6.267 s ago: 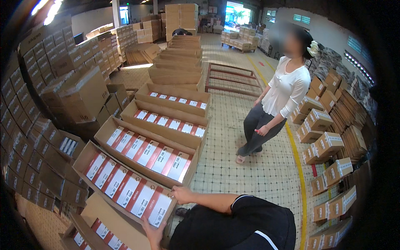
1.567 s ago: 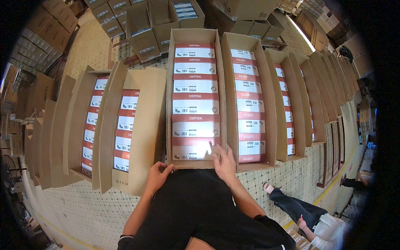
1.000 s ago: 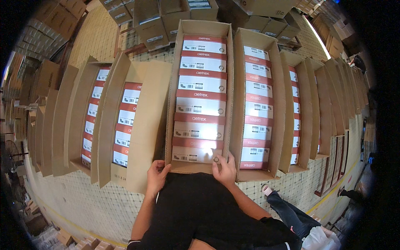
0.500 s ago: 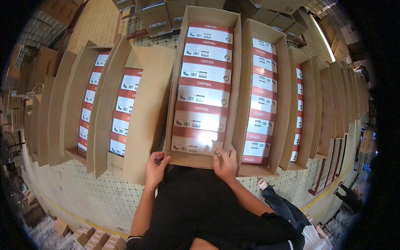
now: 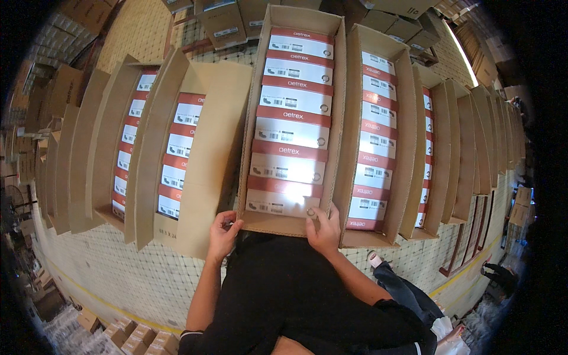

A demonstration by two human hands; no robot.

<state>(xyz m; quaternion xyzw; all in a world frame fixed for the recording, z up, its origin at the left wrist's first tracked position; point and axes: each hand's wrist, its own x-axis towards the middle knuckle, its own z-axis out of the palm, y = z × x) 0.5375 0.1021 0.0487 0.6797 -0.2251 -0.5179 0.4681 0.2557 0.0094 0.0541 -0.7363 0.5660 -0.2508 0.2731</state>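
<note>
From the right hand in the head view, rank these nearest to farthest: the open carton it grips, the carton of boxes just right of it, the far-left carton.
1. Open carton, under the right hand, centre.
2. Neighbouring carton, to its right.
3. Far-left carton, beyond the left hand.

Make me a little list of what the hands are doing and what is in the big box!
left hand: grips the near left corner of the open cardboard carton
right hand: on the carton's near right edge, fingers curled over it
inside carton: one row of red-and-white boxes
neighbour cartons: same kind, open, side by side on both sides
floor: pale, small tiles
</note>
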